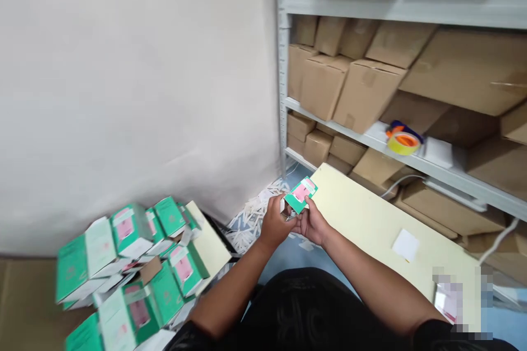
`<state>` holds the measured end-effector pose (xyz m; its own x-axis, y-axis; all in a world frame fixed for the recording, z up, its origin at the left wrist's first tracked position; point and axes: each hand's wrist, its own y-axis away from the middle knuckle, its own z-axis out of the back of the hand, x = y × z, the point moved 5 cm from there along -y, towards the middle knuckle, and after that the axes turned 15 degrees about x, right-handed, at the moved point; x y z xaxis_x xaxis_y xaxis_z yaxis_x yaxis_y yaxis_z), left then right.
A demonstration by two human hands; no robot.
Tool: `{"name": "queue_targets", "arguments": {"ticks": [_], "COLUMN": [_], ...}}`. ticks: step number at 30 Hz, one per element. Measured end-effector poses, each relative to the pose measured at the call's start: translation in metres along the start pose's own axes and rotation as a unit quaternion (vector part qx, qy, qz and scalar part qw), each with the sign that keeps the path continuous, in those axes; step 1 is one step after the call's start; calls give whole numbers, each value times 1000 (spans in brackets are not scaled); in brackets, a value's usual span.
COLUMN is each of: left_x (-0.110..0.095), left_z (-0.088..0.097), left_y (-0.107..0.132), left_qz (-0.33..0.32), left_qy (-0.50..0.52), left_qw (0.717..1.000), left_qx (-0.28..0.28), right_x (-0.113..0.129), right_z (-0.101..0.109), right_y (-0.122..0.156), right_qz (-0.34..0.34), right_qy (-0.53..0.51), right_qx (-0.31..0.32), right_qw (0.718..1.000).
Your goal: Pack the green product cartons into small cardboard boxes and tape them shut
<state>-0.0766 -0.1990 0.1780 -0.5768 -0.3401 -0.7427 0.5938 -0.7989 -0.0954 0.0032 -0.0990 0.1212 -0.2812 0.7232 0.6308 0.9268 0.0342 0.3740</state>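
In the head view, the left hand (pixel 274 220) gripped a green box (pixel 302 193) by its near left end, fingers curled closed. The right hand (pixel 313 224) pinched it, thumb on top, other fingers bent. It was by the table's (pixel 362 225) far left end. More boxes (pixel 169 217) lay piled left; 1 tape roll (pixel 400 148) sat right, on a shelf (pixel 489 191).

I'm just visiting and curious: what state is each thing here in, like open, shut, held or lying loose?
Green box, held up, tilted; near end looks open
Left hand, closed on the green box
Right hand, closed on the green box
Other green boxes, piled loosely
Paper strips, scattered on the floor
Yellow tape roll, resting on the rack
Cardboard boxes, stacked; front ones look shut
White square, flat on the table
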Motion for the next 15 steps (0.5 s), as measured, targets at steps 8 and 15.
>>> {"name": "queue_targets", "arguments": {"ticks": [8, 15], "left_x": [-81, -154], "left_z": [-75, -105], "left_y": [-48, -95], "left_qz": [-97, -158], "left_qy": [-30, -35], "left_qw": [975, 874], "left_qx": [197, 459], "right_x": [69, 104], "right_z": [166, 184], "right_y": [153, 168], "right_qz": [85, 68], "right_qy": [498, 533], "right_qx": [-320, -71], "right_qw": [801, 840]}}
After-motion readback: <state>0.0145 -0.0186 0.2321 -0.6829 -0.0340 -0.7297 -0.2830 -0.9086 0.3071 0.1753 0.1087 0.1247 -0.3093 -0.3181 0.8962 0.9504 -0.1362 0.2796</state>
